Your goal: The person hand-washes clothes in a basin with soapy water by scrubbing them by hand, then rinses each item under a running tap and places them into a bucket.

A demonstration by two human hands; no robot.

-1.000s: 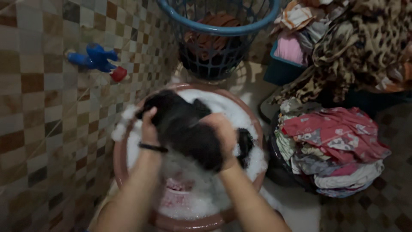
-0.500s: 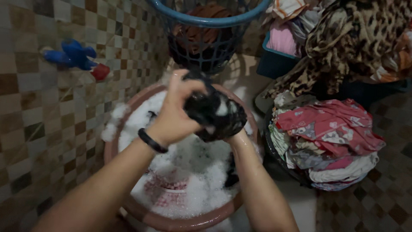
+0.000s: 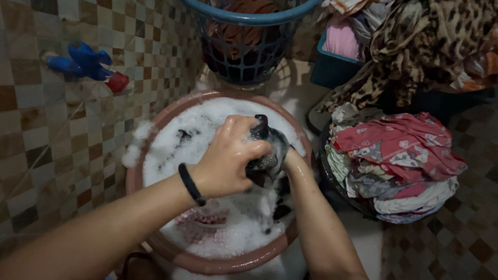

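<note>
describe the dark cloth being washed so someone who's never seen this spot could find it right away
Start at the round brown basin full of white suds on the floor beside the tiled wall. Over its right half, the left hand and right hand squeeze a wet black garment. It is the only black, foam-flecked cloth; the heaped laundry alongside is dry and colourful.

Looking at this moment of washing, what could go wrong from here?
The foam already bulges over the rim of the brown basin toward the tiled wall, so harder scrubbing may spill suds. The left hand and right hand wring the black cloth near the heap of clothes, which splashes could wet.
</note>
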